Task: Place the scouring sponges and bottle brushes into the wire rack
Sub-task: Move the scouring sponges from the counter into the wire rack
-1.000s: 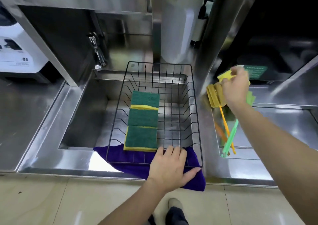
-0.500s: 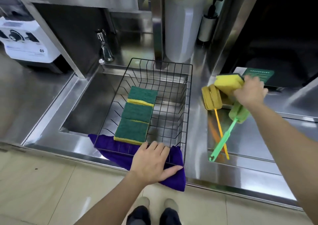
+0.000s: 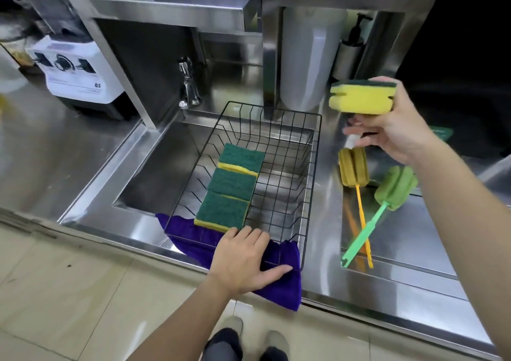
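Head view shows your right hand gripping a thick yellow sponge with a dark green scouring face, lifted above the steel table just right of the black wire rack. Your left hand lies open, pressing the rack's near rim, likely to steady it. Three green-topped sponges fill its left side, so the right half stays free; the yellow-handled bottle brush and green-handled bottle brush wait outside.

We see green-topped yellow sponges in a black wire rack, purple cloth beneath, one yellow brush, one green brush.
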### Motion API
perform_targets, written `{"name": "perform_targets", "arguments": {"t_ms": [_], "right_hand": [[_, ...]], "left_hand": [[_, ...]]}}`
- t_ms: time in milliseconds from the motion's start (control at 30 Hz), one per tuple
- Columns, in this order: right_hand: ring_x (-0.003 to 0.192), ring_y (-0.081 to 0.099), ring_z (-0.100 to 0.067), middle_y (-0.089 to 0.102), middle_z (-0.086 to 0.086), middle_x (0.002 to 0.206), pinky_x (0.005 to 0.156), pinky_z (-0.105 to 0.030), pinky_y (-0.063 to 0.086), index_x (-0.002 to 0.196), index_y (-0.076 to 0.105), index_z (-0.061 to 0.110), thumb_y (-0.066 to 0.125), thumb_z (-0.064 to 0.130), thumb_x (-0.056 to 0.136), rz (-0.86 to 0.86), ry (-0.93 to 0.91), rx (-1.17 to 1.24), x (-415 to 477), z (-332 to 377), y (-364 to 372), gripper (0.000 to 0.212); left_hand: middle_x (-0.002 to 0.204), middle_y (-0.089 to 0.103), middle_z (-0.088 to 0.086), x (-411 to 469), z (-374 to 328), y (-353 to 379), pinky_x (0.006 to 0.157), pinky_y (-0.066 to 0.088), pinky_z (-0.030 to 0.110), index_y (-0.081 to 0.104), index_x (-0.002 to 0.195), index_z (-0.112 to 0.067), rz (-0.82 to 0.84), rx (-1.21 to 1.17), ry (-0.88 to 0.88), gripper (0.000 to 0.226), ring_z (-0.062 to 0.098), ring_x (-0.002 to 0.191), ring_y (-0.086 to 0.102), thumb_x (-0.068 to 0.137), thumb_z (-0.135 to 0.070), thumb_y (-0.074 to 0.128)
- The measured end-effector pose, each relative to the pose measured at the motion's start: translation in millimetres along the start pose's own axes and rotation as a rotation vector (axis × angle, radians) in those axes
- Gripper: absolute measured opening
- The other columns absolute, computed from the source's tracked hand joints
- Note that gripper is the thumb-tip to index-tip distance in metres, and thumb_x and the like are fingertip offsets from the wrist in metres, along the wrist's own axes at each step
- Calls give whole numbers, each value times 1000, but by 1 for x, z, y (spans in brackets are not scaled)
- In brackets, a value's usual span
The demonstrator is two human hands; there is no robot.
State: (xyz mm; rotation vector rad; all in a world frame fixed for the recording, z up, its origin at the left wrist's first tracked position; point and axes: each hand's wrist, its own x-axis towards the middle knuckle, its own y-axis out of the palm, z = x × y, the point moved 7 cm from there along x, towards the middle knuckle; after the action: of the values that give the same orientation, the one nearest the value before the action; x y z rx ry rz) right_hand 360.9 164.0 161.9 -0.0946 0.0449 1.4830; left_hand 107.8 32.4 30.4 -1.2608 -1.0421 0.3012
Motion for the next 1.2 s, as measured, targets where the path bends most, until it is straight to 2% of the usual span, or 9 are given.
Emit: {"name": "perform_targets", "arguments": {"t_ms": [133,300,467,567,700,900,1000,1100,1200], "right_hand": [[81,71,-25,57,-7,112,50,-31,58,114,45,38,54,-21,74,156,42,201,4,-9,40,72],[88,61,-23,56,5,107,63,-41,57,107,51,37,61,31,83,262,229,68,12,-37,84,27],[79,57,-16,56,1,89,66,-32,48,130,37,32,58,16,86,102,210,-204,41,-62,108,51],[72,53,-11,53,2,84,60,-25,41,113,43,16,66,14,82,-88,137,-156,58,-67,116,39],[90,60,-21,62,-6,101,65,-27,48,104,59,18,63,13,82,-140,198,4,80,-82,127,23],[78,57,-15,59,-10,105,52,-21,43,90,50,16,70,20,81,-214,298,59,103,-102,133,22],[87,56,-19,58,-8,103,62,-24,45,80,52,21,66,11,83,-254,297,20,110,-109,133,18],[99,60,-24,63,-8,106,78,-35,55,96,60,14,62,7,86,-231,294,53,118,-116,137,13],[115,56,-29,58,-13,125,103,-46,45,113,51,11,71,20,80,-246,316,-26,124,-125,138,39]], "left_hand": [[70,59,-1,-6,29,-6,58,41,32,64,83,-11,-38,19,-85,67,21,64,56,95,-68,31],[69,60,-2,-12,59,-14,57,42,32,65,83,-13,-72,39,-176,65,19,62,58,96,-67,30],[65,58,-3,-16,59,-11,56,40,31,64,77,-14,-76,53,-183,65,19,59,54,96,-66,30],[61,54,-3,-16,58,-11,56,37,30,60,71,-15,-81,66,-182,64,18,57,50,96,-65,31],[59,51,-4,-15,57,-12,57,33,30,58,69,-15,-114,54,-174,60,17,57,47,96,-63,34],[61,53,-4,-16,58,-11,57,34,29,59,69,-15,-116,18,-189,58,16,58,48,96,-61,36],[61,53,-4,-16,58,-11,57,35,29,58,68,-15,-122,7,-195,56,16,58,48,96,-60,37],[62,53,-4,-16,58,-10,57,34,29,58,69,-15,-124,5,-200,54,16,58,48,96,-58,39],[62,53,-4,-16,59,-10,57,34,29,57,69,-15,-129,1,-203,53,15,58,47,97,-57,40]]}}
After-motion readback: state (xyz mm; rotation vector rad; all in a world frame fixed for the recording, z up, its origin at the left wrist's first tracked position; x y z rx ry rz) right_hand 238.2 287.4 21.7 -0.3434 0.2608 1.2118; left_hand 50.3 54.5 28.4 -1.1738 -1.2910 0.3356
